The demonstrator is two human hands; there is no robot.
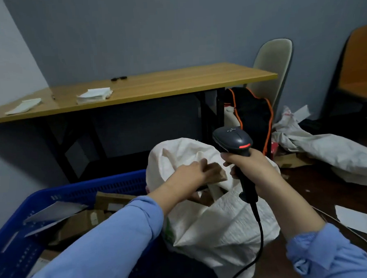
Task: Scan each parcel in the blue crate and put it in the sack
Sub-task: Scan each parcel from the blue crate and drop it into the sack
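My left hand (190, 172) grips a small brown cardboard parcel (217, 173) over the open mouth of the white woven sack (225, 221). More brown parcels show inside the sack just below it. My right hand (246, 165) grips the handle of a dark barcode scanner (233, 140), held upright above the sack, its red strip lit and its cable hanging down. The blue crate (91, 186) stands at lower left with several brown parcels (109, 201) and a grey mailer in it, partly hidden by my left arm.
A wooden table (175, 82) with black legs stands behind, carrying paper stacks (94, 95). A black bag with orange trim (253, 114) and a pale chair (274, 64) sit to its right. Crumpled sacks (327, 148), cardboard scraps and white paper (353, 218) litter the floor at right.
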